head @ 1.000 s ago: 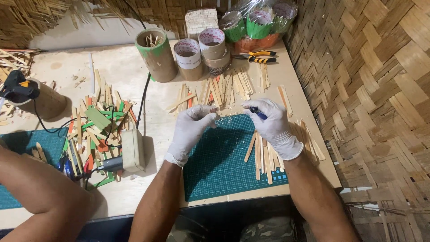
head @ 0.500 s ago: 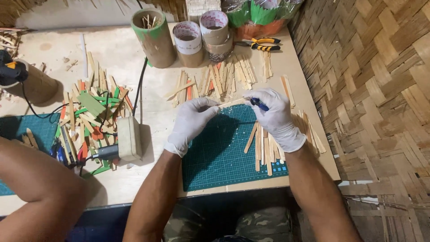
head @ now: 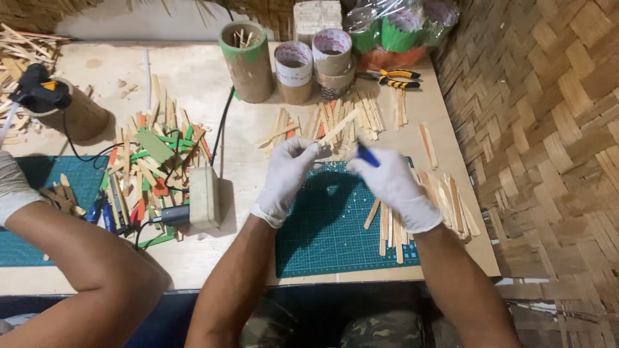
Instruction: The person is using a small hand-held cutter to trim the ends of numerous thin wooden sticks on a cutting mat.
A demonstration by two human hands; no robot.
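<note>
1. Two gloved hands are up over the green cutting mat (head: 335, 225), pretty much centre of the table (head: 193, 71).
2. Left hand (head: 290, 171) has its fingertips pinched on the lower end of a thin wooden stick (head: 336, 129). From that grip the stick angles up and to the right, over the loose sticks behind it.
3. Right hand (head: 393, 183) is curled around a blue pen (head: 366, 154), gripped between thumb and forefinger. The tip pokes up and left toward the stick, close to the left fingertips, but I can't tell if it actually touches the wood.
4. So the stick sits between the two hands, above the mat's far edge, and only the left fingers are on it.
5. More plain sticks (head: 393, 225) lie on the mat's right edge, just under the right wrist.
6. Behind: a cardboard tube (head: 248, 64) with sticks in it, tape rolls (head: 313, 61), and yellow-handled pliers (head: 390, 77).
7. Off to the left there's a pile of coloured sticks (head: 155, 154), a wooden block (head: 205, 196), and another person's arm (head: 71, 258) over a second mat.
</note>
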